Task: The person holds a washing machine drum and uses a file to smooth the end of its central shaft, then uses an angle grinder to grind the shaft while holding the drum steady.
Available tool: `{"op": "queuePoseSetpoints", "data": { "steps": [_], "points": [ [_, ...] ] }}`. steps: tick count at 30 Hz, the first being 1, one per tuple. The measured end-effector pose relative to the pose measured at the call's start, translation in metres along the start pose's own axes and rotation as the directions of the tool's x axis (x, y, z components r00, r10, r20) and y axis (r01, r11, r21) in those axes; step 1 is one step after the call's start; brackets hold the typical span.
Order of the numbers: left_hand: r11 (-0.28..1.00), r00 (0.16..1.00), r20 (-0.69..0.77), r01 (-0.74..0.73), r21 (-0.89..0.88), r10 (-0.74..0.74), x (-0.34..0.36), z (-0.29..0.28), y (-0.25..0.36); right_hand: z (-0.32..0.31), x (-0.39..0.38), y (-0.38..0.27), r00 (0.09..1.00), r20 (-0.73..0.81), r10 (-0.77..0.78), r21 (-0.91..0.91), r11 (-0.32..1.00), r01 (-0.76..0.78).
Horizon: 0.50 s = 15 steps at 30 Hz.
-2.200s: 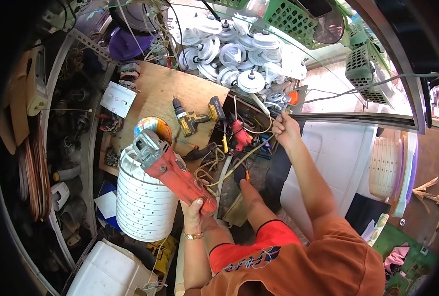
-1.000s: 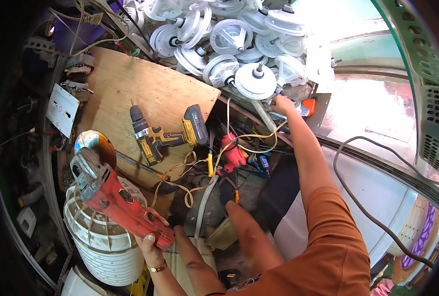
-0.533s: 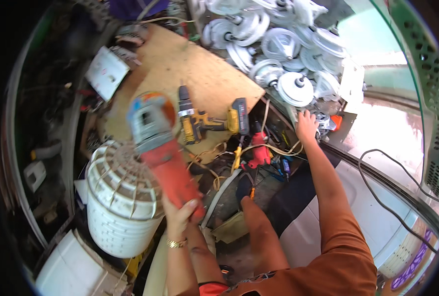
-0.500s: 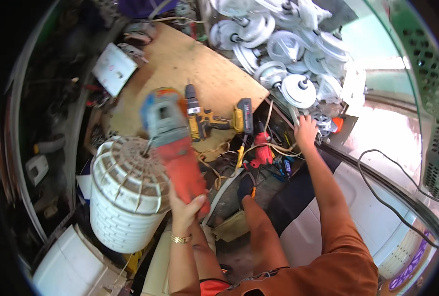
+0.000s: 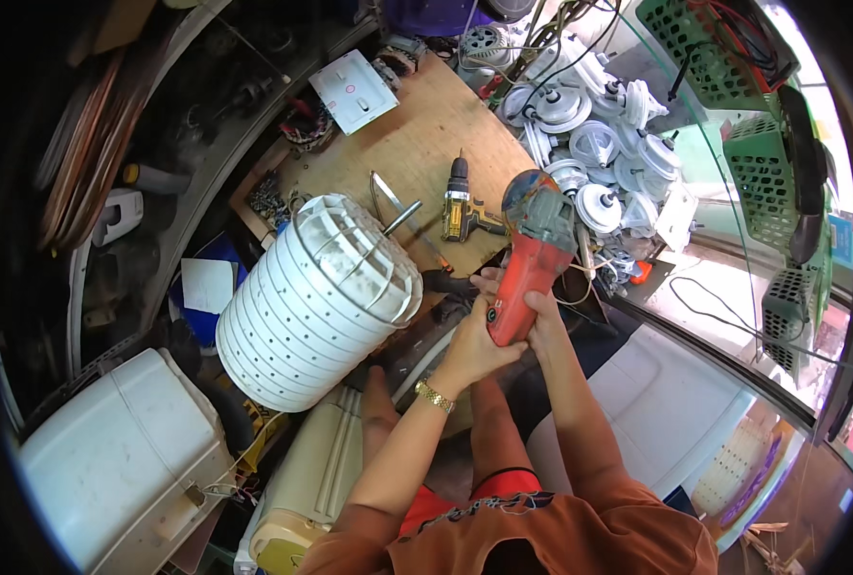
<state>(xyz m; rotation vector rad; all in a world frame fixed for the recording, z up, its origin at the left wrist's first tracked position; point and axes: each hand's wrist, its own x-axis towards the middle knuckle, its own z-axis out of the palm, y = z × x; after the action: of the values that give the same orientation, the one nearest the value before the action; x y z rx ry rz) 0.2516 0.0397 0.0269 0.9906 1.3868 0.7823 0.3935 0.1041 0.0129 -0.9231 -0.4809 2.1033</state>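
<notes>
A red angle grinder (image 5: 524, 278) with a grey head and a coloured disc is held in front of me, its disc end pointing away. My left hand (image 5: 476, 337) wraps around its rear body. From the other side my right hand (image 5: 545, 324) also grips the body. To the left lies a white perforated spin tub (image 5: 302, 307), tilted, with a ribbed end and a metal shaft (image 5: 402, 218) sticking out of it. A yellow and black cordless drill (image 5: 465, 209) rests on the wooden board, partly hidden behind the grinder.
The plywood board (image 5: 417, 125) carries a white square plate (image 5: 353, 92) at its far left. Several white gear-like parts (image 5: 594, 144) are heaped at the far right. Green perforated baskets (image 5: 762, 177) stand beyond. A white machine housing (image 5: 125, 460) sits at the near left.
My right hand has come from beside the heap of white parts onto the grinder. The grinder has moved right, away from above the tub. The view has shifted, and the tub appears more tilted.
</notes>
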Motion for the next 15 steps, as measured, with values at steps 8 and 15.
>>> {"op": "queuePoseSetpoints", "data": {
  "steps": [8, 15],
  "points": [
    [0.950, 0.962, -0.271, -0.107, -0.292, 0.025, -0.068, -0.006, -0.042, 0.040, 0.033, -0.002, 0.995, -0.052, -0.088, -0.067, 0.994, 0.085],
    [0.990, 0.871, -0.489, -0.020, -0.137, -0.050, -0.078, -0.003, -0.028, 0.051, 0.043, 0.013, 0.968, -0.207, -0.143, -0.139, 0.984, 0.115]
  ]
}}
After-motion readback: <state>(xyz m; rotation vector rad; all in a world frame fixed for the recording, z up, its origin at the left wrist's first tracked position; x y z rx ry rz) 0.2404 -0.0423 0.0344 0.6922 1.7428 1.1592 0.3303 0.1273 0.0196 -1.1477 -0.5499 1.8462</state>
